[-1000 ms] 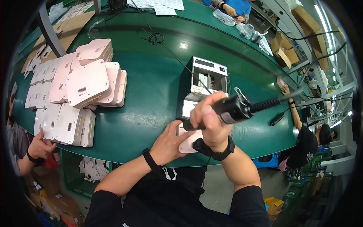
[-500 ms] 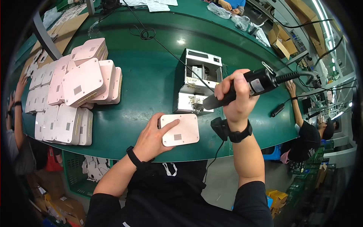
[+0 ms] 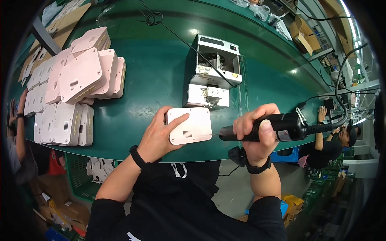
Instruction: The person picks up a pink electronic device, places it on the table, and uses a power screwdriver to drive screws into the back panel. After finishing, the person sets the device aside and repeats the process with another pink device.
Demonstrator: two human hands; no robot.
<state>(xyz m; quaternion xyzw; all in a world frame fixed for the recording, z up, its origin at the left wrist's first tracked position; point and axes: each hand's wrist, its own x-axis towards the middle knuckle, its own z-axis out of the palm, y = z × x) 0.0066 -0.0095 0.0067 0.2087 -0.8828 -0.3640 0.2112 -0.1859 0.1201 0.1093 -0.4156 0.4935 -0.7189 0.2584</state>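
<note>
- A pale pink plastic box (image 3: 193, 125) is held over the near edge of the bench (image 3: 152, 94) by the left hand (image 3: 157, 132); its left side is gripped, with one finger laid across the top.
- A black power screwdriver (image 3: 287, 127) is wrapped in the fist of the right hand (image 3: 257, 130) and is held nearly level.
- The thin bit (image 3: 215, 134) is pointed leftward at the box's lower right corner; whether it is touched there cannot be told.
- Screw holes near the corners and a small slotted vent (image 3: 187, 134) are shown on the upturned face.
- Just beyond the box, a black-and-silver machine (image 3: 213, 72) is set on the bench, crossed in view by a thin black cord (image 3: 177, 38) with a coiled loop.
- To the left, similar boxes (image 3: 80, 76) are piled in pink and white, some tilted on others.
- Below the bench on the left, white parts (image 3: 99, 169) are heaped in a green crate (image 3: 76, 182).
- At the far right, a co-worker's hand (image 3: 322, 113) is seen.
</note>
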